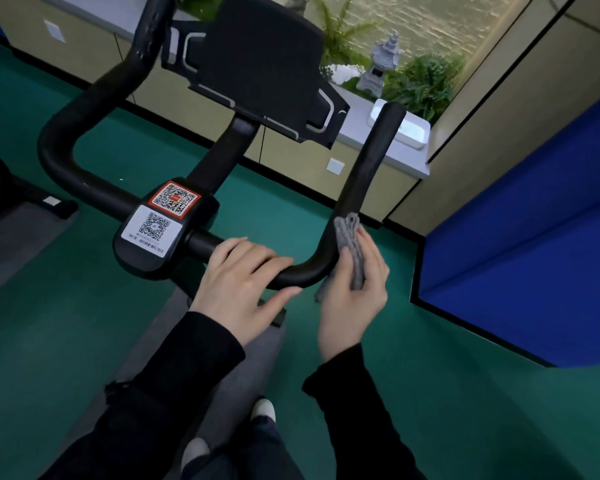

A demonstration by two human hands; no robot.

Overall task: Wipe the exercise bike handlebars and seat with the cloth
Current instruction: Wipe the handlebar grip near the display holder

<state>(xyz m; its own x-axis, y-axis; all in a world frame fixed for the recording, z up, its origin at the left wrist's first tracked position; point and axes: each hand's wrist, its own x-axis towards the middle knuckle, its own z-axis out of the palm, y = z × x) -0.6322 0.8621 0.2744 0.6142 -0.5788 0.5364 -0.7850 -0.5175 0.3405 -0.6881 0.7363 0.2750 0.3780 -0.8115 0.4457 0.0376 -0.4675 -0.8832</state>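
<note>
Black long sleeves (pixel 201 358) cover both arms; at six o'clock, dark trousers (pixel 257 452) and pale, possibly white, shoe toes (pixel 263 408).

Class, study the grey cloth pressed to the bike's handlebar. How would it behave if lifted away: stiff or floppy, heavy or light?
Probably floppy: the cloth lies in soft folds in the right hand, and a loose end hangs beneath the handlebar. Likely light: only thin layers show. Its ribbed surface probably resists slipping.
</note>
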